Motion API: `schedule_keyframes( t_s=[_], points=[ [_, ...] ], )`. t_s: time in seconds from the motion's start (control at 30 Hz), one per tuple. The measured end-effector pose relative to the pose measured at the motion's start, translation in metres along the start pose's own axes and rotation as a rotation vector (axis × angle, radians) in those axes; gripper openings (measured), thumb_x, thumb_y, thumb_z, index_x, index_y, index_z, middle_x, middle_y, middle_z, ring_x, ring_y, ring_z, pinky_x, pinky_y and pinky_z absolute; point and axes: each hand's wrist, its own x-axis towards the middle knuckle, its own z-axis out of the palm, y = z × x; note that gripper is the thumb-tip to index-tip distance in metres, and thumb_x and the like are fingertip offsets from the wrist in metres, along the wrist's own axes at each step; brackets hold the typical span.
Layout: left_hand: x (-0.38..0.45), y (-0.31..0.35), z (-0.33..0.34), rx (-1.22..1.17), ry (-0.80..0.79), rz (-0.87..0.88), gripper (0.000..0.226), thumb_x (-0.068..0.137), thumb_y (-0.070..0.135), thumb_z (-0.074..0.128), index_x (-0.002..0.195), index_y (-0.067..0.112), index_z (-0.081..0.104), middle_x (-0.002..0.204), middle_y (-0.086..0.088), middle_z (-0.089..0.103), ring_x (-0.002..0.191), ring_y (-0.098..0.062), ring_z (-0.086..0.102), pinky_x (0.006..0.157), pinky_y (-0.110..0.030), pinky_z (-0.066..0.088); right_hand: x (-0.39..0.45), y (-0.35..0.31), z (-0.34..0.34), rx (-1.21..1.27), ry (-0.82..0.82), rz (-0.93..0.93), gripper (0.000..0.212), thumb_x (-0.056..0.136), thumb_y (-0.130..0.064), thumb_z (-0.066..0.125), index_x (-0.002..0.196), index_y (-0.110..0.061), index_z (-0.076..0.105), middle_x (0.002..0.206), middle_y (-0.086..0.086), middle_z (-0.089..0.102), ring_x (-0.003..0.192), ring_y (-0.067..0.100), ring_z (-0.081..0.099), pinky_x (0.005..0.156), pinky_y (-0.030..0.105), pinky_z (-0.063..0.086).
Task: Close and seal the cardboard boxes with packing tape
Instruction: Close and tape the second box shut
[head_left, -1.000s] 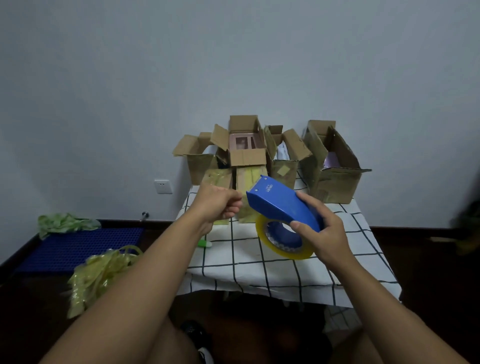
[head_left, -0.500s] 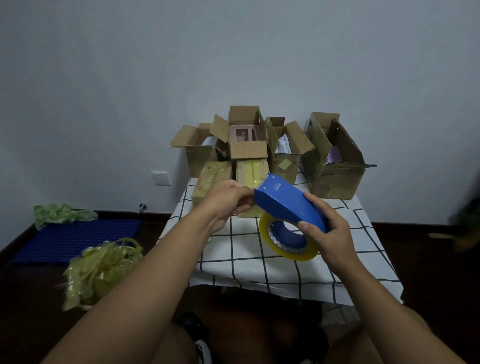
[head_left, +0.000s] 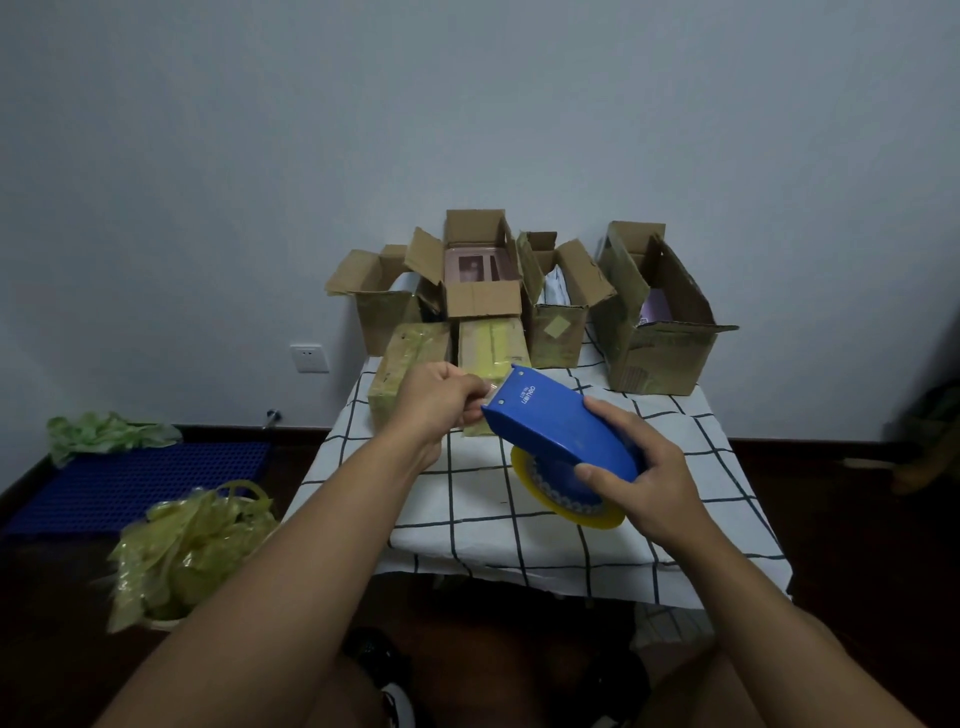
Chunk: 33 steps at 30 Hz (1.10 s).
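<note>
Our right hand (head_left: 641, 480) gripped the blue tape dispenser (head_left: 558, 431) while our left hand (head_left: 441, 397) had just pinched its tape end (head_left: 491, 391), ready to pull tape toward the open boxes (head_left: 483, 291) beyond.

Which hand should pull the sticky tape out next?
Probably the left hand. Its fingertips already pinch at the front edge of the blue tape dispenser, where the tape end seems to sit. The right hand grips the dispenser's back, steadying the yellow tape roll.
</note>
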Motion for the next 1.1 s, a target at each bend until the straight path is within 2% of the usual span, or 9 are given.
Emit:
schedule_keyframes(
  t_s=[0.2, 0.37, 0.47, 0.6, 0.7, 0.8, 0.93, 1.03, 1.1],
  points=[
    [0.006, 0.000, -0.001, 0.004, 0.067, 0.016, 0.012, 0.090, 0.005, 0.064, 0.080, 0.008, 0.061, 0.071, -0.008, 0.068, 0.057, -0.011, 0.062, 0.059, -0.023, 0.053, 0.002, 0.000, -0.006, -0.029, -0.004, 0.007, 0.066, 0.068, -0.053, 0.071, 0.131, -0.044, 0.054, 0.121, -0.034, 0.053, 0.114, 0.004, 0.055, 0.083, 0.019, 0.053],
    [0.007, -0.006, -0.004, 0.088, 0.072, 0.059, 0.012, 0.090, 0.007, 0.066, 0.079, 0.008, 0.061, 0.074, -0.010, 0.070, 0.059, -0.012, 0.064, 0.065, -0.026, 0.057, 0.000, 0.005, -0.010, -0.085, -0.053, 0.036, 0.062, 0.067, -0.057, 0.071, 0.127, -0.058, 0.053, 0.120, -0.032, 0.053, 0.112, 0.005, 0.055, 0.083, 0.025, 0.054],
    [0.004, -0.008, -0.004, 0.183, 0.046, 0.132, 0.014, 0.091, 0.011, 0.067, 0.078, 0.009, 0.060, 0.077, -0.011, 0.071, 0.068, -0.017, 0.067, 0.072, -0.033, 0.059, 0.003, 0.006, -0.010, -0.179, -0.069, 0.038, 0.063, 0.066, -0.060, 0.068, 0.127, -0.058, 0.051, 0.117, -0.034, 0.052, 0.108, 0.000, 0.053, 0.087, 0.030, 0.053],
    [-0.001, -0.003, -0.005, 0.442, 0.053, 0.281, 0.014, 0.091, 0.019, 0.067, 0.079, 0.013, 0.064, 0.074, -0.003, 0.071, 0.071, -0.014, 0.069, 0.069, -0.032, 0.057, 0.006, 0.006, -0.007, -0.231, -0.036, 0.017, 0.063, 0.066, -0.062, 0.066, 0.127, -0.055, 0.051, 0.116, -0.018, 0.057, 0.103, 0.002, 0.055, 0.086, 0.034, 0.053],
    [-0.001, -0.002, -0.009, 0.649, 0.134, 0.402, 0.018, 0.091, 0.026, 0.067, 0.075, 0.017, 0.069, 0.071, 0.004, 0.069, 0.069, -0.012, 0.065, 0.065, -0.028, 0.052, 0.006, 0.007, -0.006, -0.231, -0.023, 0.017, 0.065, 0.066, -0.061, 0.066, 0.129, -0.053, 0.051, 0.116, -0.016, 0.057, 0.101, 0.002, 0.054, 0.085, 0.034, 0.053],
    [0.001, -0.007, -0.014, 0.624, 0.156, 0.396, 0.020, 0.090, 0.031, 0.069, 0.075, 0.018, 0.074, 0.069, 0.004, 0.069, 0.069, -0.015, 0.066, 0.069, -0.034, 0.057, 0.003, 0.007, -0.005, -0.203, -0.013, 0.010, 0.064, 0.066, -0.060, 0.066, 0.128, -0.053, 0.051, 0.114, -0.020, 0.055, 0.101, 0.002, 0.054, 0.083, 0.030, 0.052],
    [0.000, -0.011, -0.016, 0.483, 0.174, 0.356, 0.015, 0.088, 0.028, 0.071, 0.096, 0.015, 0.076, 0.072, 0.001, 0.071, 0.072, -0.016, 0.069, 0.077, -0.039, 0.059, 0.002, 0.005, -0.004, -0.176, -0.007, -0.003, 0.062, 0.067, -0.059, 0.067, 0.127, -0.055, 0.051, 0.113, -0.026, 0.054, 0.102, 0.004, 0.055, 0.083, 0.028, 0.051],
    [-0.003, -0.010, -0.019, 0.481, 0.200, 0.385, 0.041, 0.089, 0.029, 0.071, 0.127, 0.016, 0.062, 0.077, 0.002, 0.069, 0.079, -0.016, 0.068, 0.081, -0.038, 0.056, 0.001, 0.003, -0.002, -0.178, -0.006, -0.020, 0.062, 0.068, -0.058, 0.067, 0.127, -0.055, 0.050, 0.111, -0.029, 0.053, 0.102, 0.004, 0.055, 0.083, 0.029, 0.051],
    [-0.005, -0.010, -0.022, 0.572, 0.224, 0.463, 0.027, 0.093, 0.029, 0.065, 0.118, 0.020, 0.065, 0.077, 0.002, 0.066, 0.078, -0.017, 0.066, 0.074, -0.035, 0.054, 0.001, 0.000, 0.000, -0.179, -0.003, -0.039, 0.061, 0.068, -0.058, 0.067, 0.127, -0.053, 0.051, 0.111, -0.030, 0.053, 0.103, 0.005, 0.055, 0.082, 0.026, 0.049]
  ],
)
